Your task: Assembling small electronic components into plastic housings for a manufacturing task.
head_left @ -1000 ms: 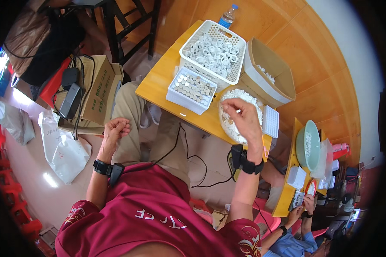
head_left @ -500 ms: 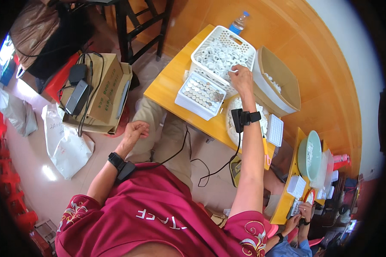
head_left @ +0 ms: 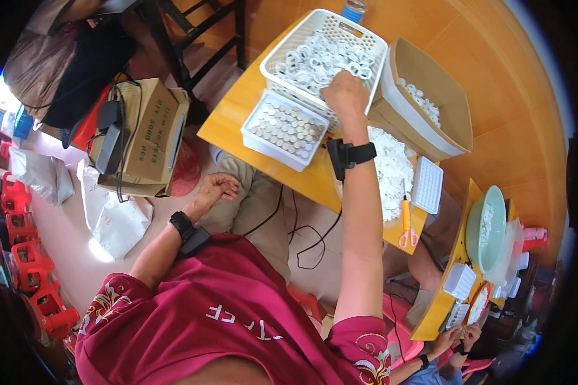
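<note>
The left hand (head_left: 217,188) is rested on the knee with its fingers loosely curled and nothing held, so no support is given to the tray (head_left: 285,129) at the bench (head_left: 232,122) edge. The right hand (head_left: 344,94) is reached into the basket (head_left: 324,61) of white rings (head_left: 315,59); whether its fingers are closed on a ring cannot be told. If the forearm is dragged back low, the tray could be pushed off or rings spilled.
</note>
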The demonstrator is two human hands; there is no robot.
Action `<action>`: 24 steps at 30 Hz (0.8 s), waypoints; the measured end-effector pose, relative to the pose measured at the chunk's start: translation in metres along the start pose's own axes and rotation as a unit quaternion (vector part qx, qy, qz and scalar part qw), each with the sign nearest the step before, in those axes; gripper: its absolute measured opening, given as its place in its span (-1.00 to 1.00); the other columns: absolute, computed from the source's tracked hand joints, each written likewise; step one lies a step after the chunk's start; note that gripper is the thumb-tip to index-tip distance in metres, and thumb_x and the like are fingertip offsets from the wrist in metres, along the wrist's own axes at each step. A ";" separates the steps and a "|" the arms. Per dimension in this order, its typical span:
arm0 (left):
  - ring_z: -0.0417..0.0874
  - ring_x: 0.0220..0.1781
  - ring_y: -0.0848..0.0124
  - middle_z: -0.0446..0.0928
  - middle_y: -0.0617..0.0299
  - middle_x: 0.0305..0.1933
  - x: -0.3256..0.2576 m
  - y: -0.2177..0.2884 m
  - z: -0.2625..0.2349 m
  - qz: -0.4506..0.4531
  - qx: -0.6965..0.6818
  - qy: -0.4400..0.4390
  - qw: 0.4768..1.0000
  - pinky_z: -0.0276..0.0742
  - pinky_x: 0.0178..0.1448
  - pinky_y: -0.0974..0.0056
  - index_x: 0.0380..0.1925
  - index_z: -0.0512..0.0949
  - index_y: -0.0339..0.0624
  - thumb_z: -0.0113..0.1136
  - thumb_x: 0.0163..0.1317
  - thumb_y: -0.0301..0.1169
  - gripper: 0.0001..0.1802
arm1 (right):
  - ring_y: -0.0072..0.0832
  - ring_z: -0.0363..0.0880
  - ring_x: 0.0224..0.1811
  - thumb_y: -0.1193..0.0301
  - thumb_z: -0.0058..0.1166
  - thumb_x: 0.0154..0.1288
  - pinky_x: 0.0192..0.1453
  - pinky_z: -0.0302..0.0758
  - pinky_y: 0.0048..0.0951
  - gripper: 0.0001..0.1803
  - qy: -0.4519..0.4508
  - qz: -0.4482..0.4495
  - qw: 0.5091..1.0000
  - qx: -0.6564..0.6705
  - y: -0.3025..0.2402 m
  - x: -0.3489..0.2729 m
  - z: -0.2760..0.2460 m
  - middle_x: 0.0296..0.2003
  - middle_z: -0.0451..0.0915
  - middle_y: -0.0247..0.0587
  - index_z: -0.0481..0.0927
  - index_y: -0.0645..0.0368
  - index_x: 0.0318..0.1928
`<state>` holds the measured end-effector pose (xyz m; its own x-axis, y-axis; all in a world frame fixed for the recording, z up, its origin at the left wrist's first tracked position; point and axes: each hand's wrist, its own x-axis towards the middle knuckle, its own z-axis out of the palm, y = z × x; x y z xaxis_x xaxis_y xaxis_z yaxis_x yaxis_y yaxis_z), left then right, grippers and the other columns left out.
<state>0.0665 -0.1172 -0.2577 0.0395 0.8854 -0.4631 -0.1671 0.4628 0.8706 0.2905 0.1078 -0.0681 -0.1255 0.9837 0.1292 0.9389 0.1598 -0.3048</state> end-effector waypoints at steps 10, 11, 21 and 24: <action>0.58 -0.37 0.46 0.54 0.20 -0.35 -0.008 0.033 -0.046 -0.040 0.027 -0.079 0.996 0.54 -0.25 0.41 -0.25 0.50 -0.28 0.04 0.20 -0.37 -0.78 | -0.07 0.58 -0.24 0.50 -0.05 -0.06 -0.17 0.48 -0.26 -0.79 -0.004 0.041 0.999 -0.019 -0.036 0.007 0.000 -0.33 0.57 0.15 0.59 0.32 -0.39; 0.58 -0.38 0.47 0.54 0.21 -0.35 -0.017 0.047 -0.058 -0.080 0.040 -0.091 0.992 0.53 -0.27 0.43 -0.25 0.51 -0.28 0.04 0.21 -0.33 -0.76 | -0.07 0.58 -0.24 0.50 -0.05 -0.06 -0.17 0.48 -0.26 -0.79 0.000 0.049 0.999 -0.020 -0.047 0.007 -0.002 -0.33 0.57 0.15 0.59 0.32 -0.39; 0.54 -0.45 0.55 0.55 0.21 -0.35 -0.054 0.179 -0.117 0.033 -0.004 -0.272 0.962 0.48 -0.32 0.47 -0.13 0.48 -0.30 -0.10 0.31 -0.22 -0.64 | -0.32 0.44 -0.56 0.63 0.12 -0.05 -0.53 0.35 -0.42 -0.89 0.247 -0.217 0.929 0.170 -0.161 -0.096 0.012 -0.55 0.46 -0.20 0.54 0.24 -0.43; 0.54 -0.26 0.55 0.51 0.20 -0.18 -0.039 0.180 -0.101 0.061 -0.175 -0.276 0.943 0.48 -0.14 0.44 0.02 0.38 -0.29 -0.11 0.32 -0.21 -0.59 | -0.41 0.47 -0.53 0.62 0.14 -0.09 -0.56 0.39 -0.45 -0.75 0.229 -0.308 0.922 0.061 -0.182 -0.138 0.034 -0.53 0.47 -0.27 0.58 0.22 -0.29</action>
<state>-0.0642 -0.0725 -0.0999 0.4902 0.8632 -0.1208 -0.5150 0.3986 0.7589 0.1259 -0.0547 -0.0621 -0.4479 0.5703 0.6886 0.6887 0.7112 -0.1410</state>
